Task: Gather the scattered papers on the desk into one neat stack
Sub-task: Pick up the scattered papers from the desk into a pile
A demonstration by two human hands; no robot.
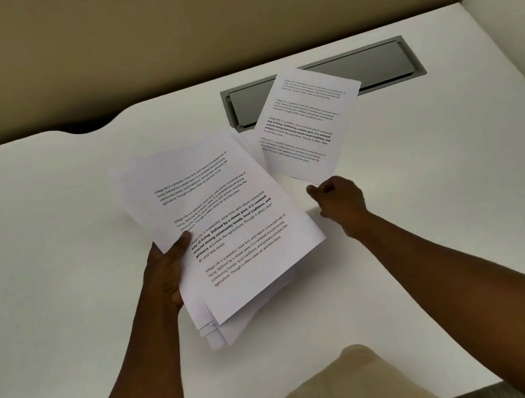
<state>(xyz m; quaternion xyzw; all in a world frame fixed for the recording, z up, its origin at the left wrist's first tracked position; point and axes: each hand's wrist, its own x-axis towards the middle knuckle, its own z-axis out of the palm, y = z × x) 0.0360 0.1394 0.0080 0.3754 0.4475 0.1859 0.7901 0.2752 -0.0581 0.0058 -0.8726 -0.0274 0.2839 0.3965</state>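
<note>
My left hand [168, 270] grips a loose bundle of printed papers [224, 226] by its left edge, thumb on the top sheet, held above the white desk [48, 217]. The sheets are fanned unevenly at the lower corner. My right hand [341, 199] pinches the bottom corner of a single printed sheet [306, 125], lifted and tilted, just right of the bundle's far end. The sheet hides part of the grey hatch behind it.
A grey cable hatch [381, 64] is set into the desk at the back right. Beige partition walls [157, 35] close the desk at the back and right. A notch [86, 127] cuts the desk's back edge. My beige clothing [349, 392] shows at the bottom.
</note>
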